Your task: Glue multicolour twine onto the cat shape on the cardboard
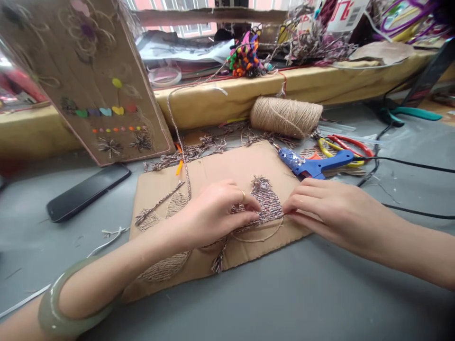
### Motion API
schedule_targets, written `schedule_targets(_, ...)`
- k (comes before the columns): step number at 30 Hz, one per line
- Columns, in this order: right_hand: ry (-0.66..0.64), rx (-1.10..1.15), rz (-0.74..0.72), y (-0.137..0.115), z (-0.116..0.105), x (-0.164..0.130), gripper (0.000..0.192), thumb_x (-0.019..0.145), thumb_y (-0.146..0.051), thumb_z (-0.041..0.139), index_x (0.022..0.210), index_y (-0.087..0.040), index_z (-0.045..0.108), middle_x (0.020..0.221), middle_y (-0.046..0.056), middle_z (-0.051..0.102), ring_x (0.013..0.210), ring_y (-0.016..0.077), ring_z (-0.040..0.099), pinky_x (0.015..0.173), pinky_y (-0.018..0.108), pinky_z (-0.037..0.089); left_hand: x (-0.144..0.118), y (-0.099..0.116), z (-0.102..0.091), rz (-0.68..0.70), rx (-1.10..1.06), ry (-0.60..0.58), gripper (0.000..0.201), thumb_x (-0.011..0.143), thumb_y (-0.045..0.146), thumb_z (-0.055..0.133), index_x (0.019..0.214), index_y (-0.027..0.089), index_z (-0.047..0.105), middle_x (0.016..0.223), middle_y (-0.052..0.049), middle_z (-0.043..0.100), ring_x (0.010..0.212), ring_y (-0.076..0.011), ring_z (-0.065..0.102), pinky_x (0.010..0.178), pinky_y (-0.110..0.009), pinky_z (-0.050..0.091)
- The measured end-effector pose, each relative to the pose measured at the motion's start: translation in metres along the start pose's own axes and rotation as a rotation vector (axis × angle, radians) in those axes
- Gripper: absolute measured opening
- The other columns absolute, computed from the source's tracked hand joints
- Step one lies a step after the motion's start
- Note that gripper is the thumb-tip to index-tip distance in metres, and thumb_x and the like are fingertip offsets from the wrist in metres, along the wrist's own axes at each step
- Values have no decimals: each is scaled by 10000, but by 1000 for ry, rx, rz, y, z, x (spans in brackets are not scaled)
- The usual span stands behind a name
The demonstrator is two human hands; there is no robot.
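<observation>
A piece of cardboard [234, 170] lies on the grey table, with twine and yarn shapes on it. My left hand [223, 206], wearing a ring, reaches over a patch of mottled braided yarn [268, 203]. Its thumb and index finger curve with a gap between them, close to the patch surface. At the patch's right edge, my right hand [323, 208] pinches a thin strand of twine [263, 240] that loops below the patch. Oval twine shapes [165, 266] sit on the cardboard's left part, and a yarn tassel [218, 258] hangs below my left hand.
Behind the cardboard are a twine spool [286, 116], a blue glue gun [316, 163] with a black cord, and red and yellow handles [350, 147]. A phone [88, 192] lies left, before a decorated cardboard panel [103, 94]. Teal-handled pliers [408, 113] rest far right.
</observation>
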State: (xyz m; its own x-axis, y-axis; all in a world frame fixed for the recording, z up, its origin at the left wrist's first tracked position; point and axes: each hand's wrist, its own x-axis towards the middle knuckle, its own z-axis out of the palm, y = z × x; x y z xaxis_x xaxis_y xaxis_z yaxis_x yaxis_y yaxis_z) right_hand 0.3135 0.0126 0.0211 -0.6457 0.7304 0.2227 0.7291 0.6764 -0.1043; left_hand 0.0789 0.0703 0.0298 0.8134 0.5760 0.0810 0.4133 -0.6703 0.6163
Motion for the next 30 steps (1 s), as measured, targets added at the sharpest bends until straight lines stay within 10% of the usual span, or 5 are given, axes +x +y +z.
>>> schedule_targets(24,76,71,322,5,-20,-24,135,863,-206,515,898,-186,644,859,40,648,813,177,584,690,298,436,4,-7,28,197,162,43,220,879,189,537,923,278,734,803,-12,676,786,-157,522,684,-269,464)
schedule_targets(30,-75,43,311,-5,-6,-20,135,865,-220,500,875,-219,635,864,20,626,802,166,566,639,280,405,7,-6,29,202,142,54,202,883,210,540,948,240,729,812,-31,694,780,-161,537,664,-262,468)
